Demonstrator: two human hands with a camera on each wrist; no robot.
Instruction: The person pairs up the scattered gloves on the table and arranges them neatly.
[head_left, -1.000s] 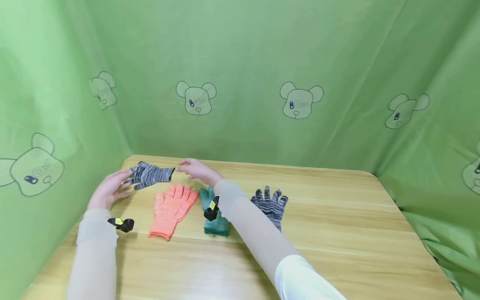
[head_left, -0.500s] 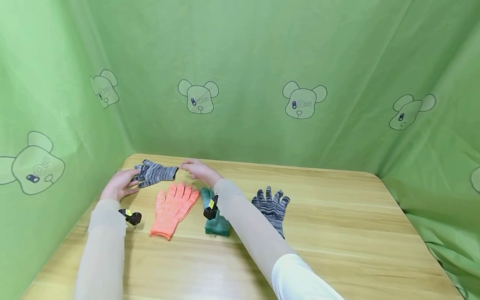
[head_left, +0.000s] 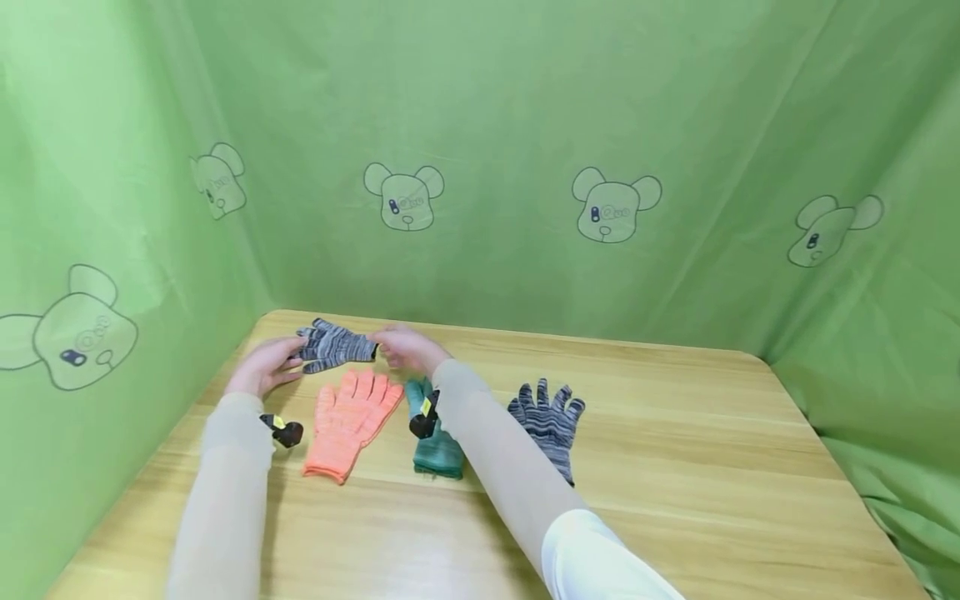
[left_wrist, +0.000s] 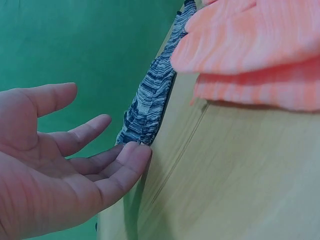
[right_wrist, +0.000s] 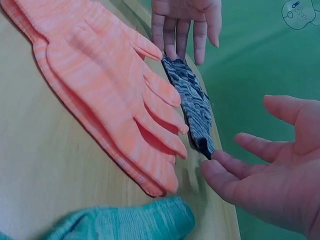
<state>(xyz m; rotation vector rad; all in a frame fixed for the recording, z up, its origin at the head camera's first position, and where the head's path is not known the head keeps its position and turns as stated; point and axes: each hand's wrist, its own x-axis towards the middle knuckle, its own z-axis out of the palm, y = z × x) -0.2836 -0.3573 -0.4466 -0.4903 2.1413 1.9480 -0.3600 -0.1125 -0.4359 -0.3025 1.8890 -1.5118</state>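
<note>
A grey-and-black striped knit glove (head_left: 337,345) lies flat near the table's back left edge, cuff pointing right. My left hand (head_left: 262,365) is at its finger end; in the left wrist view the fingertips (left_wrist: 136,152) touch the knit, with thumb and fingers spread. At the cuff is my right hand (head_left: 408,348), its lower fingertips against the dark hem in the right wrist view and its thumb (right_wrist: 282,107) held apart. Neither hand pinches the glove. Just in front lies a coral-orange glove pair (head_left: 348,425), fingers pointing away.
Teal gloves (head_left: 438,454) lie right of the coral pair, partly hidden by my right forearm. Another grey striped glove (head_left: 551,425) sits further right, its cuff partly covered by that arm. Green cloth (head_left: 510,275) walls surround the wooden table (head_left: 690,467) at the back and sides.
My left hand has moved right, and the striped glove has slid right with it, so its cuff now meets my right hand. The right hand has barely moved. The view has shifted slightly.
</note>
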